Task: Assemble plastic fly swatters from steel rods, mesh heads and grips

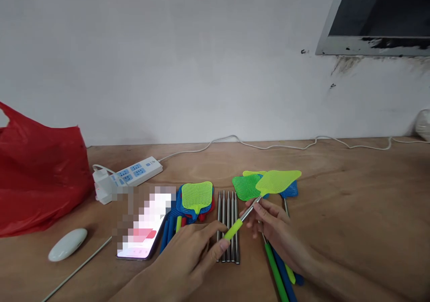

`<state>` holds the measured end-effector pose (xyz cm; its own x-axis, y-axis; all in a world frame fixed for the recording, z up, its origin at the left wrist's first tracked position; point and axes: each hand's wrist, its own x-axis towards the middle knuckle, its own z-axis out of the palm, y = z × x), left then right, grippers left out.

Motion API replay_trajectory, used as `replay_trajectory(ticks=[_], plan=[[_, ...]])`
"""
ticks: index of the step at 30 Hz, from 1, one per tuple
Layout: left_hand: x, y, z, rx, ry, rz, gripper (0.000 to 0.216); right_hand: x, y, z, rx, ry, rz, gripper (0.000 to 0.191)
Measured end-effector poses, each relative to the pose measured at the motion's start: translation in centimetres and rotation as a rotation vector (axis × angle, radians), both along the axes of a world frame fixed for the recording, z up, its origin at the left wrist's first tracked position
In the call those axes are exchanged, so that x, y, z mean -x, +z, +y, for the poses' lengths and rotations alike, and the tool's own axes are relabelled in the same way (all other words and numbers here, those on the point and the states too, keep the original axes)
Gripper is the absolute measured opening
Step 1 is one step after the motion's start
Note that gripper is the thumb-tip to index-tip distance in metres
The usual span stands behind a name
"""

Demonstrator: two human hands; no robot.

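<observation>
A yellow-green fly swatter [277, 181] with a metal rod and a yellow-green grip [233, 229] is held between both hands above the wooden table [352, 212]. My left hand [191, 257] pinches the grip end. My right hand [273, 226] pinches the metal rod just below the swatter head. Under them lie several bare metal rods [227, 230] side by side. A pile of finished swatters [248, 186] with green and blue heads lies under my right hand, handles [278, 270] toward me. Loose swatter heads [196, 196] are stacked to the left.
A lit phone [144, 230] lies left of the heads. A white power strip [129, 176] with a cable, a red plastic bag [36, 176], a white oval object [67, 243] and a thin rod [77, 268] are at the left. A white wall stands behind the table.
</observation>
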<state>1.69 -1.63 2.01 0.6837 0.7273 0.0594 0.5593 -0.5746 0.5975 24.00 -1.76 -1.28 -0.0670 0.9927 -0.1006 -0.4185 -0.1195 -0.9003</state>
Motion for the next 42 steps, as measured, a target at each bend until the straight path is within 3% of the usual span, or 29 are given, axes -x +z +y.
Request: replay_trajectory(ticks=[6, 10, 15, 22, 31, 38, 42], plan=[[1.3, 0.1, 1.7, -0.164, 0.175, -0.019, 0.034, -1.9, -0.6, 1.4, 0.028, -0.206, -0.109, 0.044], [1.7, -1.0, 2.2, -0.260, 0.274, 0.001, 0.040, -2.8, -0.9, 1.9, 0.062, -0.165, -0.325, 0.047], [2.7, -2.0, 2.9, -0.410, 0.342, 0.085, 0.037, -3.5, -1.2, 2.8, -0.215, -0.146, -0.691, 0.048], [4.0, -1.9, 4.3, -0.526, 0.532, 0.366, 0.031, -4.4, -2.2, 3.4, -0.304, -0.266, -0.932, 0.046], [4.1, -1.5, 4.3, -0.509, 0.536, 0.543, 0.034, -4.4, -2.1, 3.0, -0.358, -0.274, -1.214, 0.029], [3.9, -1.8, 4.1, -0.464, 0.384, 0.569, 0.032, -4.5, -2.1, 3.0, -0.355, -0.270, -1.394, 0.037], [4.1, -1.4, 4.0, -0.455, 0.271, 0.610, 0.038, -4.6, -2.0, 3.0, -0.317, -0.287, -1.433, 0.056]])
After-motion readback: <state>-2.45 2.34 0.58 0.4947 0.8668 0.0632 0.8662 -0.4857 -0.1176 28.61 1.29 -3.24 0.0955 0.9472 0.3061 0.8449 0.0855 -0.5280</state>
